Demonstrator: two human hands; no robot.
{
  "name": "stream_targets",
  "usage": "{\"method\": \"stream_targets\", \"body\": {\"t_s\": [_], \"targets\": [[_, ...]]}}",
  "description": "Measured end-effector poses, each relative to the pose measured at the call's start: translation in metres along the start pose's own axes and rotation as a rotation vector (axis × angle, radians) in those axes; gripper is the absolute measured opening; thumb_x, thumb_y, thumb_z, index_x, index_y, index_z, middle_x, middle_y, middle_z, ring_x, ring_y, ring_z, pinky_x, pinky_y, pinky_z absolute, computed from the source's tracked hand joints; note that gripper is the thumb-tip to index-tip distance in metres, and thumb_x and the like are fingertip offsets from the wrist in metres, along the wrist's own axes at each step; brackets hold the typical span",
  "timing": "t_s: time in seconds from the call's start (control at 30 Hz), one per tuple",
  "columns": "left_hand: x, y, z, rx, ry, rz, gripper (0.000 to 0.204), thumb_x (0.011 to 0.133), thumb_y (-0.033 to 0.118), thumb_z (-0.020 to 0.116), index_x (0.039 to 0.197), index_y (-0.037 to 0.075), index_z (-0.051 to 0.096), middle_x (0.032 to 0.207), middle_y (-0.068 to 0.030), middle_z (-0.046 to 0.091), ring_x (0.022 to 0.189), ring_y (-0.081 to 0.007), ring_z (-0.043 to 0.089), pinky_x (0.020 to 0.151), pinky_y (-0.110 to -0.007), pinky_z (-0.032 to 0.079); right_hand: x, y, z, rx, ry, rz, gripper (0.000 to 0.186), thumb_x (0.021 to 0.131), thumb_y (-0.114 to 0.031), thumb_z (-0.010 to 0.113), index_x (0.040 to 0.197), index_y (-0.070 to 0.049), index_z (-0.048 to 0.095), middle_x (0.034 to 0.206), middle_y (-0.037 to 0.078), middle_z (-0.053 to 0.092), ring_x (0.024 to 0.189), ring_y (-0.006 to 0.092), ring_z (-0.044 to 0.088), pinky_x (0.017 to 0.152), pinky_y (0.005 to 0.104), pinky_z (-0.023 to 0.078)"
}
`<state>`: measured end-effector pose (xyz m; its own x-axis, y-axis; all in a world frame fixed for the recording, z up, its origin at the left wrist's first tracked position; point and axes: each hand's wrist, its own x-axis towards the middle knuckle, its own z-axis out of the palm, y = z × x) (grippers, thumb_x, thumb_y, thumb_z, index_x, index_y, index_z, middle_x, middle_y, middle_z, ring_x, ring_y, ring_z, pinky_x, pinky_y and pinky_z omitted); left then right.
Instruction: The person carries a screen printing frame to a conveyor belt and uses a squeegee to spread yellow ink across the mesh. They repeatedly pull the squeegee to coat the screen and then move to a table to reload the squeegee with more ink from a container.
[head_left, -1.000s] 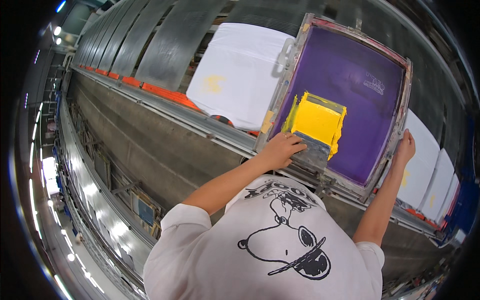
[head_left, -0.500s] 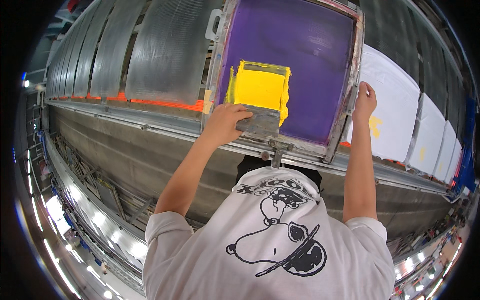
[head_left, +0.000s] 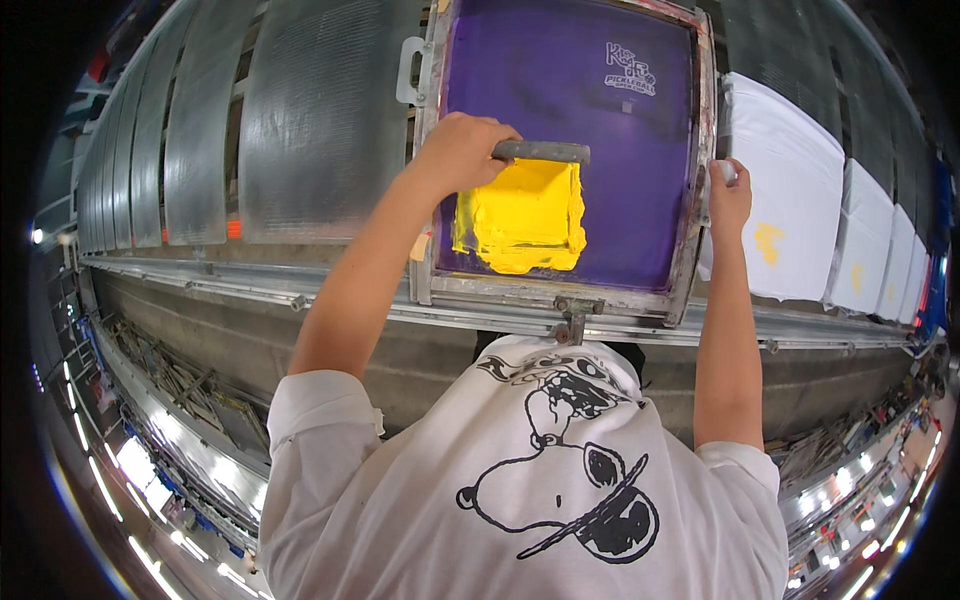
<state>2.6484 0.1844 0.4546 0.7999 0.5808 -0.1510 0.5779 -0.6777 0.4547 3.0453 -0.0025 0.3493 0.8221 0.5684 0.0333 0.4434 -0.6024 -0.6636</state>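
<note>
A screen printing frame (head_left: 425,190) with purple mesh (head_left: 635,190) lies in front of me. Yellow ink (head_left: 530,215) covers a squarish patch at the mesh's lower left. My left hand (head_left: 462,152) is closed on the left end of a grey squeegee (head_left: 545,151), which crosses the far side of the ink. The squeegee's blade is hidden. At the frame's right side, my right hand (head_left: 730,195) has its fingers curled round a pale handle (head_left: 722,173). A matching white handle (head_left: 407,70) sticks out at the frame's left side.
White fabric pieces (head_left: 790,190) with small yellow prints lie on boards to the right. Bare grey boards (head_left: 305,130) line up to the left. A metal rail (head_left: 350,308) runs along the near edge, with a bracket (head_left: 577,318) below the frame.
My left hand and the squeegee have moved away from me, from the ink's near edge to its far edge. The squeegee now stands more upright. My right hand stays at the frame's right side.
</note>
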Motion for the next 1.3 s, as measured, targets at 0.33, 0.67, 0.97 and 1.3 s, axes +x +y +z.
{"method": "stream_targets", "body": {"t_s": [0.33, 0.67, 0.97, 1.3], "targets": [[0.019, -0.012, 0.000, 0.120, -0.119, -0.117, 0.026, 0.084, 0.030, 0.077, 0.106, 0.016, 0.076, 0.097, -0.0070, 0.074, 0.092, -0.0306, 0.071, 0.080, -0.044, 0.056, -0.095, -0.218, 0.047, -0.292, -0.675, -0.896, 0.042, 0.083, -0.040, 0.081, 0.099, -0.003, 0.070, 0.094, 0.011, 0.072, 0.094, 0.0340, 0.068, 0.086, 0.0434, 0.051], [-0.105, 0.030, 0.063, -0.113, -0.009, -0.082, 0.023, 0.079, 0.028, 0.076, 0.098, 0.015, 0.078, 0.086, -0.0100, 0.072, 0.085, -0.0336, 0.072, 0.075, -0.046, 0.056, -0.203, -0.154, 0.027, -0.189, -0.654, -0.873, 0.029, 0.077, -0.028, 0.083, 0.087, -0.006, 0.066, 0.081, 0.012, 0.067, 0.080, 0.0335, 0.068, 0.074, 0.0465, 0.051], [0.011, 0.002, -0.008, 0.078, -0.064, -0.160, 0.030, 0.079, 0.037, 0.078, 0.102, 0.017, 0.078, 0.089, -0.0115, 0.075, 0.088, -0.0348, 0.072, 0.077, -0.049, 0.056, -0.098, -0.209, 0.068, -0.298, -0.508, -0.875, 0.031, 0.082, -0.037, 0.079, 0.088, -0.009, 0.068, 0.087, 0.011, 0.071, 0.087, 0.0337, 0.070, 0.081, 0.0448, 0.052], [-0.083, 0.044, 0.022, 0.015, -0.275, -0.185, 0.030, 0.078, 0.036, 0.080, 0.103, 0.019, 0.079, 0.087, -0.0129, 0.074, 0.086, -0.0348, 0.072, 0.075, -0.048, 0.056, -0.176, -0.153, 0.009, 0.214, -0.739, -0.686, 0.032, 0.085, -0.030, 0.081, 0.097, -0.002, 0.070, 0.097, 0.017, 0.069, 0.092, 0.0351, 0.068, 0.083, 0.0432, 0.053]]}}
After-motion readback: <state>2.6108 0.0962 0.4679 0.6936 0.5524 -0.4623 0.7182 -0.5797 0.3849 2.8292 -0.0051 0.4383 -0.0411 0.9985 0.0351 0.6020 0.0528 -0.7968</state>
